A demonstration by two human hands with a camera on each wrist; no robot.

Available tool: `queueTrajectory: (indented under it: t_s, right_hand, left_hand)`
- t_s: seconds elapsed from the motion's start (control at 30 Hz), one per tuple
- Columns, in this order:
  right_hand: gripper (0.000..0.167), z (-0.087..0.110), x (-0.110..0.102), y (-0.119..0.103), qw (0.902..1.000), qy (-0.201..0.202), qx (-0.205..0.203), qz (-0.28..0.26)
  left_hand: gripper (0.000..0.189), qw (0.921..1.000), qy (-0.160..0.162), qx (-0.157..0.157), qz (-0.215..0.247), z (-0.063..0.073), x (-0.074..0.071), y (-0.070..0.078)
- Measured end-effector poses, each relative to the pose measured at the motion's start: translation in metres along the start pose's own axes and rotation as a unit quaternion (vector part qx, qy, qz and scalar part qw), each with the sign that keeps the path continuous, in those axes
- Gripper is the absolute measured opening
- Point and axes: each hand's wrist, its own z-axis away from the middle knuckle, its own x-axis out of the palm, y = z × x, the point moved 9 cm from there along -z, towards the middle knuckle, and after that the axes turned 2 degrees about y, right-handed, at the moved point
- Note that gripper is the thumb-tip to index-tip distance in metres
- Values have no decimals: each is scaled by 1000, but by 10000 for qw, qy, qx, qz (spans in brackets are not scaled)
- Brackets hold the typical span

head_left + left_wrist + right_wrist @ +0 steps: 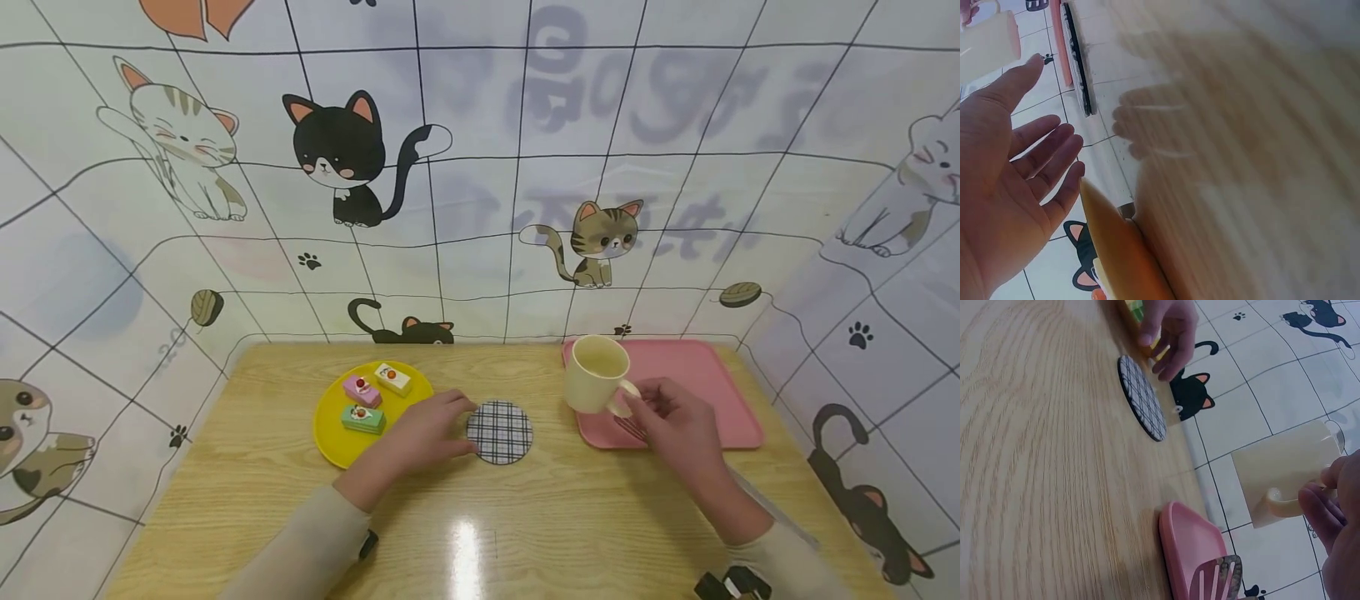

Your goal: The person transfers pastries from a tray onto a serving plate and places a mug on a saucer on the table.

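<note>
My right hand [686, 429] pinches the handle of a cream mug [590, 382]. The mug is upright and raised over the left part of a pink tray [701, 371]; in the right wrist view the mug [1285, 469] shows well above the tabletop. Below it, the tines of a fork [1216, 579] lie over the tray. My left hand [431, 429] is empty, fingers relaxed and apart, between a yellow plate [327, 437] and a round checked coaster [499, 432]. Its fingertips are close to the coaster's left edge.
Several small toy cakes, among them a green one [363, 419] and a pink one [362, 390], sit on the yellow plate. Behind the wooden table [420, 533] rises a white sheet [480, 200] with cat drawings, also at both sides.
</note>
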Motion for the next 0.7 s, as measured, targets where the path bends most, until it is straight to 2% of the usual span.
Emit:
queueTrajectory:
  t_s: [0.23, 0.5, 0.7]
  right_hand:
    - [9, 4, 16, -4, 9990, -298, 160, -293]
    - [9, 9, 29, -10, 9984, -398, 161, -380]
    - [9, 12, 37, -15, 9983, -452, 111, -365]
  left_hand:
    - [64, 9997, -54, -5, -242, -7, 3, 4]
    - [66, 9990, -209, -216, -334, -11, 10, -1]
    - [66, 9989, -208, -248, -352, -13, 13, -3]
